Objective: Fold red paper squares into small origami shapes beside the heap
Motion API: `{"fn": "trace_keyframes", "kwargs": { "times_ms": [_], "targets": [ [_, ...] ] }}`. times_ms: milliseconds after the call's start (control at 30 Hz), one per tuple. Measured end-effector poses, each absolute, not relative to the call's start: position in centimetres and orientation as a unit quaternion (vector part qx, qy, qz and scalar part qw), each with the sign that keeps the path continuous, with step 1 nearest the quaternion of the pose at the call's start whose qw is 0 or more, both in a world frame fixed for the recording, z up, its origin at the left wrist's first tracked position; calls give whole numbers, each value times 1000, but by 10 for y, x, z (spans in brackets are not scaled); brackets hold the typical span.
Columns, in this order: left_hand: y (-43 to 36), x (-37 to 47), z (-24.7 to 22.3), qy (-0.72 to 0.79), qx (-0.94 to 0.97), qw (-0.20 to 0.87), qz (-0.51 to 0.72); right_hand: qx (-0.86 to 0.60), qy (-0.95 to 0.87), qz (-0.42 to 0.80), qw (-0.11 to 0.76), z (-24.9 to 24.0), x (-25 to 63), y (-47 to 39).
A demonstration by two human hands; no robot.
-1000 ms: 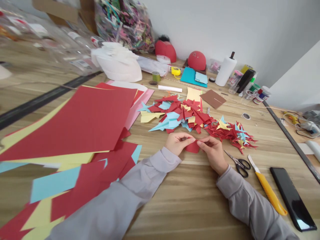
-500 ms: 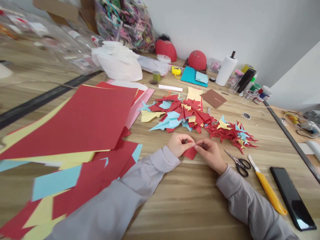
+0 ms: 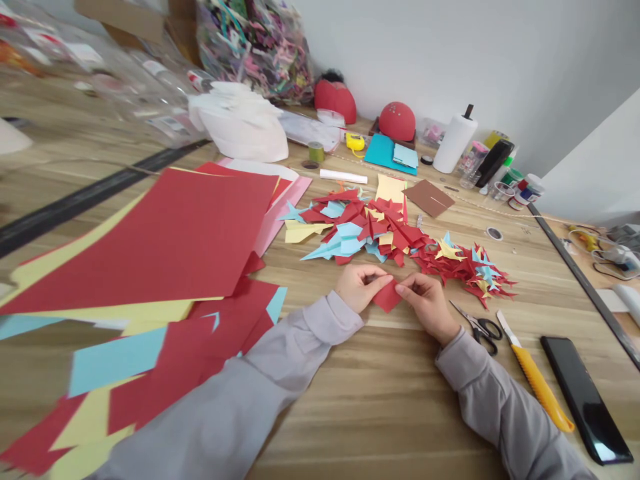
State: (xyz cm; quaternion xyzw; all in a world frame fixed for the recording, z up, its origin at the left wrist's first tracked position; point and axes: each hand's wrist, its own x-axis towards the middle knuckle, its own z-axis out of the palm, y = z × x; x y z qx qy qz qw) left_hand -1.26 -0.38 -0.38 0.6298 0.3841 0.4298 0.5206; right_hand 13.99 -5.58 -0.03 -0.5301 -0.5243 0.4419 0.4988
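Note:
A small piece of red paper [image 3: 387, 298] is held between both hands over the wooden table. My left hand [image 3: 357, 287] pinches its upper left edge between thumb and fingers. On the other side, my right hand [image 3: 425, 303] grips the right corner, also in a pinch. Just beyond the hands lies a heap of folded paper planes [image 3: 345, 241] in red, blue and yellow. To its right is a pile of smaller pointed folded pieces [image 3: 450, 261], mostly red. Black-handled scissors [image 3: 483, 327] rest close to my right wrist.
Large red sheets [image 3: 165, 233] and cut paper strips [image 3: 117, 360] cover the left side. A yellow-handled knife [image 3: 537, 383] and a black phone [image 3: 585, 400] lie at the right. Behind stand a white bottle [image 3: 455, 143], a yellow tape measure [image 3: 355, 141] and a brown paper square [image 3: 429, 198].
My fingertips have moved slightly apart along the red paper, and more of its face shows between them. Both hands still hold it in nearly the same place.

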Motion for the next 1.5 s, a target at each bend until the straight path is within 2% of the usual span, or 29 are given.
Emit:
{"fn": "trace_keyframes", "kwargs": {
  "times_ms": [167,400,600,900,1500],
  "targets": [
    [-6,-11,-6,401,646,479,438,-527,-515,456,500,2,140,-56],
    [-4,-12,-7,384,638,509,432,-520,-493,456,527,-1,141,-54],
    [-5,-13,-4,386,659,479,433,-527,-492,450,528,-2,141,-54],
    [-6,-11,-6,386,578,597,401,-526,-452,453,560,-6,143,-52],
    [-5,-14,-2,379,594,596,385,-513,-422,466,585,-13,147,-49]
  ]
}}
